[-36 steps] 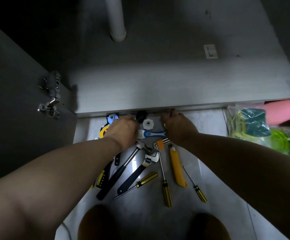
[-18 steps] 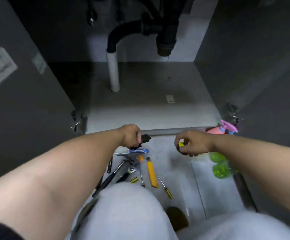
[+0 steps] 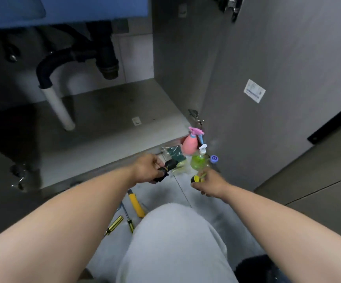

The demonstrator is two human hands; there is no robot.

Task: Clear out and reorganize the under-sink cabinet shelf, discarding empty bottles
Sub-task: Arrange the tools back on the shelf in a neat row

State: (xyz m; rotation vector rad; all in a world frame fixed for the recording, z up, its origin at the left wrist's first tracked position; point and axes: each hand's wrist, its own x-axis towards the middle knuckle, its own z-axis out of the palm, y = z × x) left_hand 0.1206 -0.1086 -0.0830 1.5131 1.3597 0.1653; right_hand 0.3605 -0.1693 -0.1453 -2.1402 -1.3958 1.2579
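The cabinet shelf (image 3: 108, 119) lies bare beyond my knuckles, so I judge it cleared for restocking. My left hand (image 3: 145, 168) is clenched around a small black part (image 3: 168, 167) – carried, I think, toward the shelf. My right hand (image 3: 209, 183) grips a yellow-and-black object (image 3: 196, 178). Past those fingertips the green bottle (image 3: 199, 162) and pink sprayer (image 3: 191, 145) crowd the cabinet door (image 3: 267, 58) – awkward.

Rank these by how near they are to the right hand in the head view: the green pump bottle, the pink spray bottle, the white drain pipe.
From the right hand:
1. Green pump bottle, just beyond the hand on the floor.
2. Pink spray bottle, behind the green one, at the cabinet's front right corner.
3. White drain pipe, far off to the left, inside the cabinet.
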